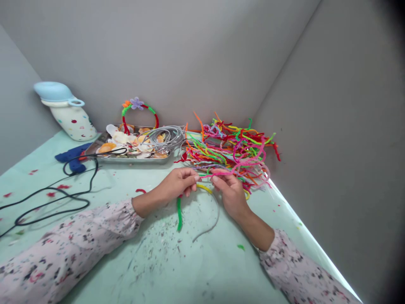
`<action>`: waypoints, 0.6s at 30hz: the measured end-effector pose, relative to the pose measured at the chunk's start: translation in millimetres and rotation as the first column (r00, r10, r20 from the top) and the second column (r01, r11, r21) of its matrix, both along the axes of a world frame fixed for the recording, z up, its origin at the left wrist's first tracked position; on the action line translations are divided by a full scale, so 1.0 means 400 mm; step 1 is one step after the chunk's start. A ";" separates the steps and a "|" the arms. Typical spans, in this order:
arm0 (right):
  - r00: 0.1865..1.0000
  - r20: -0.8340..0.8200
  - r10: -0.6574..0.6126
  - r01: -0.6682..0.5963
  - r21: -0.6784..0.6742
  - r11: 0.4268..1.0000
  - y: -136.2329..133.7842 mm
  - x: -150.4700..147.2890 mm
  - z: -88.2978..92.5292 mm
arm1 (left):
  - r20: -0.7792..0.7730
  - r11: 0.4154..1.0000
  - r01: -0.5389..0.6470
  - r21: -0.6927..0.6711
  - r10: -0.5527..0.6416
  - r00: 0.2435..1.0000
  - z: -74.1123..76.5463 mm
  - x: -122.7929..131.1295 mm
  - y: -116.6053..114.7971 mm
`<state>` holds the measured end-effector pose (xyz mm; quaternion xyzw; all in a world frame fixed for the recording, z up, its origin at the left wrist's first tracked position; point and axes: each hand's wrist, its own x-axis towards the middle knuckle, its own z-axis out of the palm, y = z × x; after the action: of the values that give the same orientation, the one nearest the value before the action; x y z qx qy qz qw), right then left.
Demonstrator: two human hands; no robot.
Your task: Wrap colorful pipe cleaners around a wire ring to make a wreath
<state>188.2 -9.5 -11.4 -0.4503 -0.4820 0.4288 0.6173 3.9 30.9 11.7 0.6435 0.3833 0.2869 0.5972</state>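
Note:
My left hand [182, 182] is closed, pinching a partly wrapped wire hoop. From under its fingers hangs a green fuzzy end [179, 214], and a yellow fuzzy section [204, 188] shows to the right. Beyond the yellow, the bare grey wire [217, 213] curves down toward the table. Between my fingertips runs a pink pipe cleaner [229, 172], pinched by my right hand [232, 193]; its tail loops back over the pile. The spot where pink meets the wire is hidden by my left fingers.
A heap of coloured pipe cleaners [215, 154] lies behind my hands. Left of it, a metal tray [136, 160] holds scraps and a grey wire coil [167, 137]; a wrapped headband [155, 113] stands there. Farther left are a blue glue gun [74, 154], black cord [91, 181] and bottle [71, 118].

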 end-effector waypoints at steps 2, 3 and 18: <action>0.998 -0.064 -0.011 0.012 0.014 1.000 0.004 0.003 -0.006 | -0.006 1.000 -0.001 0.000 0.001 1.000 -0.002 -0.002 0.001; 0.996 -0.090 -0.016 0.018 0.017 1.000 0.006 0.004 -0.008 | -0.014 1.000 0.002 0.007 -0.002 1.000 -0.001 -0.002 0.001; 0.969 -0.017 -0.246 0.246 -0.010 0.969 0.004 -0.001 0.005 | -0.367 0.784 0.165 0.598 0.085 0.926 0.013 0.006 -0.027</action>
<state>187.6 -8.1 -9.6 -0.5049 -0.4153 0.3548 0.6684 6.2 20.2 16.8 0.8539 0.3609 0.2553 0.2746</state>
